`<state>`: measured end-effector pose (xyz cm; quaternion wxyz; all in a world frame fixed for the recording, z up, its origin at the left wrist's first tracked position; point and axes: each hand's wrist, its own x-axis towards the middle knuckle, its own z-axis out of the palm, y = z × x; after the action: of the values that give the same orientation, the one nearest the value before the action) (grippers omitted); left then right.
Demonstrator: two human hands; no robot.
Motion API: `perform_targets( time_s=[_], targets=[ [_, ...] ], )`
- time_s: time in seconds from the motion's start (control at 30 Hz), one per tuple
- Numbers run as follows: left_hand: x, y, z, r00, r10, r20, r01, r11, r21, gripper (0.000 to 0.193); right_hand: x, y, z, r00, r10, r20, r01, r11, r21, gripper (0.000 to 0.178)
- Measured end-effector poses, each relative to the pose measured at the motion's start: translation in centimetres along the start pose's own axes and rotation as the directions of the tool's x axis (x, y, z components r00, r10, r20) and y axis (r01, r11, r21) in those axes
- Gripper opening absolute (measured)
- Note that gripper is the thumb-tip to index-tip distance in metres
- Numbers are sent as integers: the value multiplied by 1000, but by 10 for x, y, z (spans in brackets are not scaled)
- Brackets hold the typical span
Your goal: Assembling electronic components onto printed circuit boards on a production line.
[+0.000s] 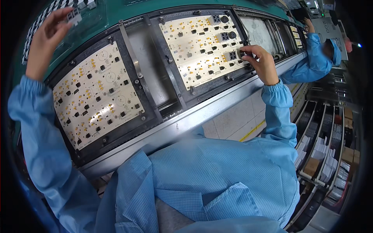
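Note:
My left hand [48, 37] is raised at the upper left, with thumb and fingers pinching a small two-digit display module [74, 17]. My right hand [261, 62] is at the right edge of the farther circuit board [190, 52], its thumb and index finger closed on a round black component [242, 53], mostly hidden by the fingertips. Just left of those fingertips sits a display module [232, 56]. Two more displays stand farther up the same board, each beside a round black part [232, 35]. The nearer-left circuit board [97, 93] carries small black parts but no displays.
Both boards lie in dark carrier frames [171, 83] on a conveyor with a metal front rail [175, 128]. More display modules [37, 29] stand in rows at the upper left. A co-worker in blue [314, 58] is farther right along the line. Racks [322, 147] stand at the right.

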<state>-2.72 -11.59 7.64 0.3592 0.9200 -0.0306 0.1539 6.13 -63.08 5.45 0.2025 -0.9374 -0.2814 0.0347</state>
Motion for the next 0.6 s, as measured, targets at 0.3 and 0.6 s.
perform_targets(
  time_s=[0.3,0.6],
  targets=[
    [-76,41,12,931,-316,185,355,903,-244,33,12,-4,-2,993,117,-5,-117,982,-151,30],
    [-95,61,39,987,-158,24,160,983,-88,32,9,9,-17,985,169,44,-159,971,-177,25]
  ],
)
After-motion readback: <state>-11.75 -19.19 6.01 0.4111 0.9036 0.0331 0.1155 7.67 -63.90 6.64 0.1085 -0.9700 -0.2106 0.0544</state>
